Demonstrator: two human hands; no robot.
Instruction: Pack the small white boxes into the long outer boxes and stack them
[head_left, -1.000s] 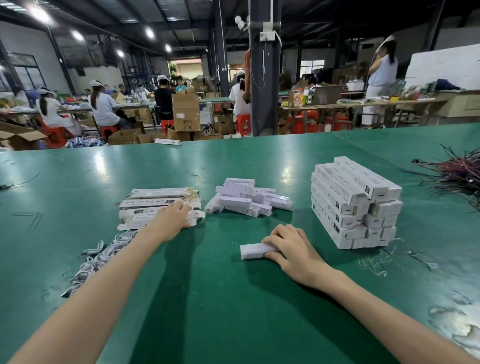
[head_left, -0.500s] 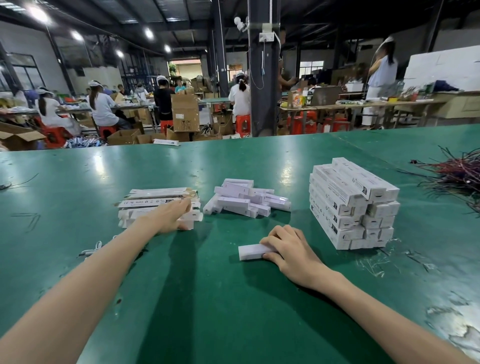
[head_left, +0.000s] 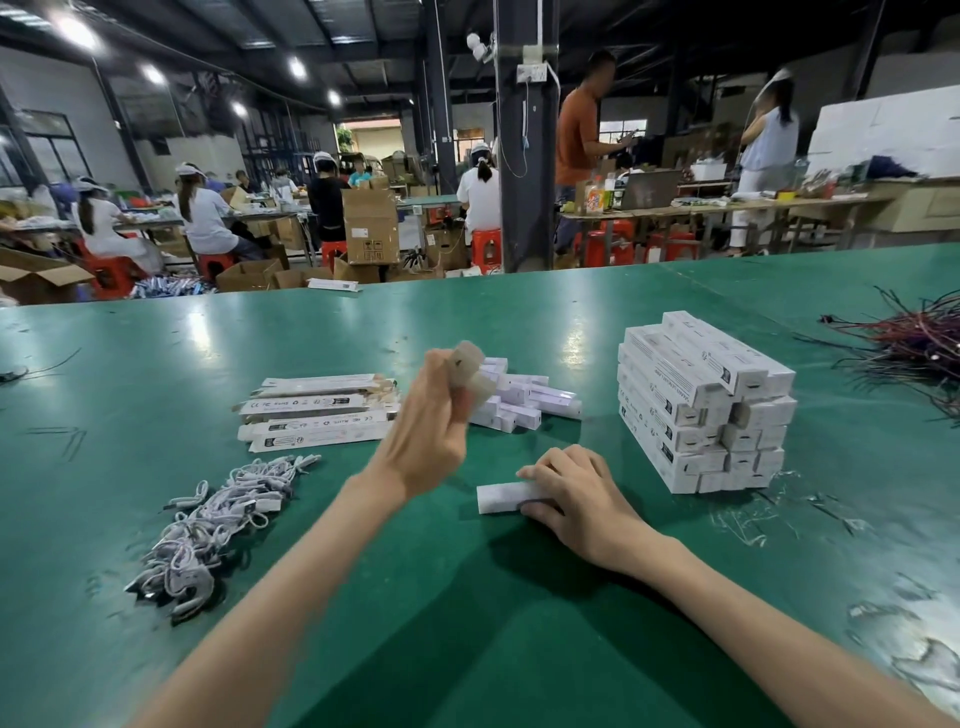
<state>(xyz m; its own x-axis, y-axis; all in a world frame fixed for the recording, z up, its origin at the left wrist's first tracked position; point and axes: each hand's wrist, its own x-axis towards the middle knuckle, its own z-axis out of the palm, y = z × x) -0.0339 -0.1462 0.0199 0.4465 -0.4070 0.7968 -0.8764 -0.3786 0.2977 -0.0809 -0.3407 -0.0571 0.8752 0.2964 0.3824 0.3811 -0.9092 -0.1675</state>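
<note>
My left hand (head_left: 434, 426) is raised above the green table (head_left: 156, 343) and grips a long outer box (head_left: 470, 371) seen end-on, blurred by motion. My right hand (head_left: 576, 493) lies on the table with its fingers curled over a small white box (head_left: 501, 498). Flat long outer boxes (head_left: 317, 415) lie in a pile to the left. Loose small white boxes (head_left: 524, 402) form a heap behind my left hand. At the right stands a stack of packed long boxes (head_left: 701, 400).
A bundle of white cables (head_left: 208, 530) lies at the near left. Dark red wires (head_left: 914, 343) sprawl at the far right edge. Beyond the table's far edge are a pillar (head_left: 524, 156), cardboard cartons and several seated and standing people.
My left hand has lifted off the pile of flat outer boxes, carrying one toward the middle. My right hand has stayed on the small white box.
</note>
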